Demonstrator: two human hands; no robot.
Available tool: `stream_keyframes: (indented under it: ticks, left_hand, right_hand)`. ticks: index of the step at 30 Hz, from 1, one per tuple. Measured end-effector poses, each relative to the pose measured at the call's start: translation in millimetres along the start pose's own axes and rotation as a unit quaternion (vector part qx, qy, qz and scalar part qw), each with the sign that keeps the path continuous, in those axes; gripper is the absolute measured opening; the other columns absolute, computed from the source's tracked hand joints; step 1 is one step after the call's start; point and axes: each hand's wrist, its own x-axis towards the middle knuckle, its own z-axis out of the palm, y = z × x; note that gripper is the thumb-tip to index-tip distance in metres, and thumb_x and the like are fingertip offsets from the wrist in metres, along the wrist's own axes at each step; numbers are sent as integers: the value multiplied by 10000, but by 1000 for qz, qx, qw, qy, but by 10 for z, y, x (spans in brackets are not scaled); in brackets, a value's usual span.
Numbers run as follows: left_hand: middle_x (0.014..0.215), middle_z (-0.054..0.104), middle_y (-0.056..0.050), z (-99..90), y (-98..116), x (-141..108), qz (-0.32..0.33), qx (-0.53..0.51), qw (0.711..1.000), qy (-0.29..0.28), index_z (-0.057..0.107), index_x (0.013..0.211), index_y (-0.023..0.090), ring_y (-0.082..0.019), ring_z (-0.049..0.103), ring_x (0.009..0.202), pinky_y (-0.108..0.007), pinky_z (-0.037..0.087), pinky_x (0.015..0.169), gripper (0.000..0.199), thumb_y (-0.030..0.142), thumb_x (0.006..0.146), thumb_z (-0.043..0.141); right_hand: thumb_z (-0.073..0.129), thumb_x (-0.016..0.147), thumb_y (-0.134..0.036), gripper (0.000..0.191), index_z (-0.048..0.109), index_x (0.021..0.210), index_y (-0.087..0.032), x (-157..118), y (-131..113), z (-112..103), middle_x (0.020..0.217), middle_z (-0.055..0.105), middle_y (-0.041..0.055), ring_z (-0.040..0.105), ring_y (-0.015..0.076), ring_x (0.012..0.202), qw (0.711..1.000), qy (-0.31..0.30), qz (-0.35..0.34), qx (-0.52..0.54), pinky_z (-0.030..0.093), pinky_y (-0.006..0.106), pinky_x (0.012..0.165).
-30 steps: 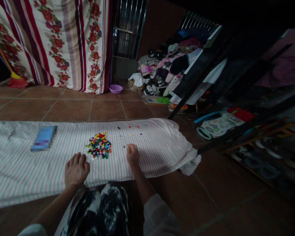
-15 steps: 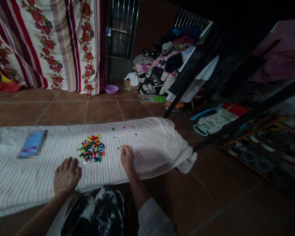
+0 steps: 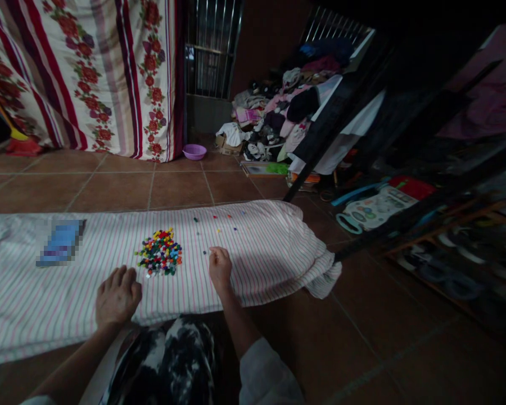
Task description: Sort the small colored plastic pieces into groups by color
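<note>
A heap of small multicoloured beads (image 3: 160, 251) lies on a striped cloth (image 3: 270, 253). My left hand (image 3: 118, 295) rests palm down on the cloth, just left of and nearer to me than the heap, its fingers lying loosely with nothing visible under them. To the heap's right, my right hand (image 3: 220, 267) has its fingertips pinched together; whatever they hold is too small to make out. One dark bead (image 3: 204, 252) sits on the cloth just left of those fingertips. Farther back, several single pieces, among them a dark green bead (image 3: 196, 220) and a yellow bead (image 3: 218, 230), lie spaced apart.
A blurred blue packet-like item (image 3: 61, 242) lies on the cloth at left. Beyond, on the tiled floor, stand a purple basin (image 3: 194, 152) and a clothes pile (image 3: 278, 112). A dark slanted post (image 3: 307, 169) and a shoe rack (image 3: 451, 253) are at right.
The whole view has shifted slightly. My right hand keeps its pinch beside the dark bead, and my left hand stays resting on the cloth.
</note>
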Motion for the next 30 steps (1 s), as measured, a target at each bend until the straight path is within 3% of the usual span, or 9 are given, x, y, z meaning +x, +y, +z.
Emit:
stream_keyframes:
  ticks: [7,16,24,30]
  left_hand:
    - [1265,584,-140,82,-30,-11,12,-8,999,32,597,1130,158,-283,496,1205,-424,384,949,346,253,859,403]
    - [1258,592,-136,152,-50,-10,8,-19,999,50,598,1129,155,-283,486,1211,-416,363,962,347,250,858,405]
    - [1265,593,-145,165,-54,2,3,-34,998,50,598,1141,144,-289,482,1222,-429,363,982,356,242,853,413]
    - [1286,579,-157,132,-41,5,-7,-59,997,43,590,1155,139,-291,475,1236,-439,359,998,365,239,850,417]
  right_hand:
    - [431,852,-185,262,663,971,-196,-80,-213,-41,997,653,67,595,162,954,999,-46,-15,-1,476,271,838]
    - [501,882,-246,230,667,1041,-257,-398,-746,192,951,675,10,610,126,860,965,-244,-95,-23,461,211,782]
    - [485,912,-272,242,687,1046,-277,-388,-940,485,992,646,25,578,138,971,944,-286,-128,-98,442,220,853]
    - [452,938,-306,264,690,1052,-305,-342,-1057,670,989,627,17,582,134,920,927,-316,-128,-153,434,221,814]
